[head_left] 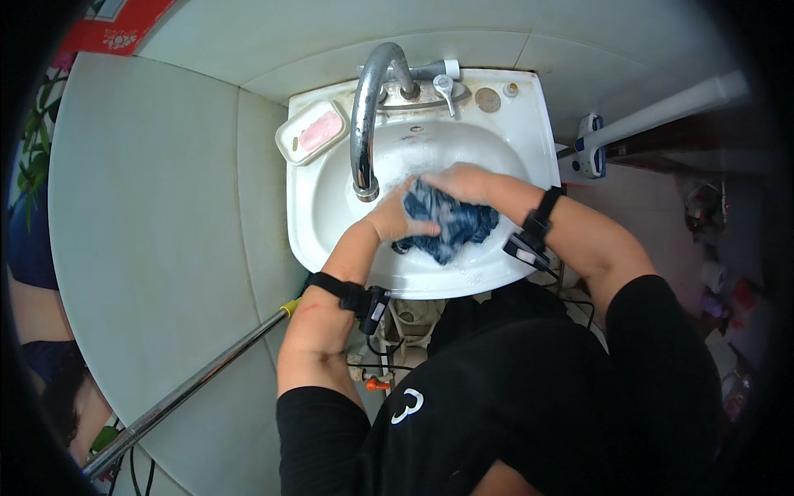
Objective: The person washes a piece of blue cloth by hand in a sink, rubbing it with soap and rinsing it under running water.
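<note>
A crumpled dark blue cloth [461,225], wet and streaked with white suds, is bunched in the white washbasin [333,266]. My left hand [391,217] grips its left side, with the thumb lying across the top of the fabric. At the cloth's far edge, my right hand [461,182] is closed on the fabric; its fingertips are foamy and slightly blurred. Just left of the cloth, the spout of a curved chrome faucet [362,124] hangs over the basin. No stream of water can be made out from it.
A soap dish [287,142] with a pink soap bar [321,131] sits on the basin's left rim. Behind the bowl are a faucet lever [445,89] and a round drain stopper [487,100]. A metal pole [207,376] leans at the left; a white pole [674,106] slants at the right.
</note>
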The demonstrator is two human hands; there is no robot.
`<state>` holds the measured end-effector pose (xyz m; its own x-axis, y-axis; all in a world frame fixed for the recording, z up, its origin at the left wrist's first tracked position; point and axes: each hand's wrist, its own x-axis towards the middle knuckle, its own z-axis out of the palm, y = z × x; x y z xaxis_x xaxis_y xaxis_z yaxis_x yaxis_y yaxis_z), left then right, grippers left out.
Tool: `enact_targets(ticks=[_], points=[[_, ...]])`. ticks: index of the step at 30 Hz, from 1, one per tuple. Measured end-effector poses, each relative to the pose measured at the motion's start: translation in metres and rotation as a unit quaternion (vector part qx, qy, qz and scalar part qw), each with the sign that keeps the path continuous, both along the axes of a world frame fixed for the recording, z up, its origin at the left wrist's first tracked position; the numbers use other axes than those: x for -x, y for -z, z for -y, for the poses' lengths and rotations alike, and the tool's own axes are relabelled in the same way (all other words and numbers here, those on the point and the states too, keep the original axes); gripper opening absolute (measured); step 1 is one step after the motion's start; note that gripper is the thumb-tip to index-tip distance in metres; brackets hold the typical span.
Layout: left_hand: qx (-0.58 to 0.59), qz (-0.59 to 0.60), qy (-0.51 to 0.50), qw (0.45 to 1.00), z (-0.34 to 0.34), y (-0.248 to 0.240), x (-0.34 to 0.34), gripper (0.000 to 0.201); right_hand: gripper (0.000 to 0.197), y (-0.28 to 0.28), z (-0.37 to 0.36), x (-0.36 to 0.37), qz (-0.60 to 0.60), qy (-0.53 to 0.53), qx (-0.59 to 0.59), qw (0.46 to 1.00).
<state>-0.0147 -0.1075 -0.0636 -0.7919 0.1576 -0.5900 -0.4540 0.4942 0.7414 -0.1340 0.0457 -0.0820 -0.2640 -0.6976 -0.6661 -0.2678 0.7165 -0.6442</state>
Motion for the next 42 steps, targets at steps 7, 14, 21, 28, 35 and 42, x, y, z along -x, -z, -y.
enact_targets(ticks=[7,14,21,28,35,42], points=[[0.322,-0.003,0.048,0.946,-0.048,-0.027,-0.014,0.093,0.058,-0.076,-0.027,-0.054,-0.213,-0.030,-0.041,0.976],[0.355,-0.091,-0.053,0.929,-0.030,0.016,0.017,0.068,0.019,-0.054,0.013,-0.008,-0.284,-0.162,-0.007,0.945],[0.240,0.133,-0.062,0.960,-0.013,-0.002,0.043,0.069,0.034,-0.082,0.026,0.012,-0.101,-0.167,-0.101,0.976],[0.127,-0.127,-0.325,0.929,0.006,0.012,0.011,0.076,0.050,-0.037,-0.009,-0.005,-0.309,0.153,0.153,0.926],[0.012,-0.007,-0.220,0.975,-0.002,-0.012,0.032,0.047,0.048,0.019,0.004,0.024,0.015,0.316,0.087,0.945],[0.148,-0.334,-0.053,0.929,-0.028,-0.041,-0.025,0.064,0.043,-0.041,-0.037,-0.028,-0.070,0.125,0.192,0.971]])
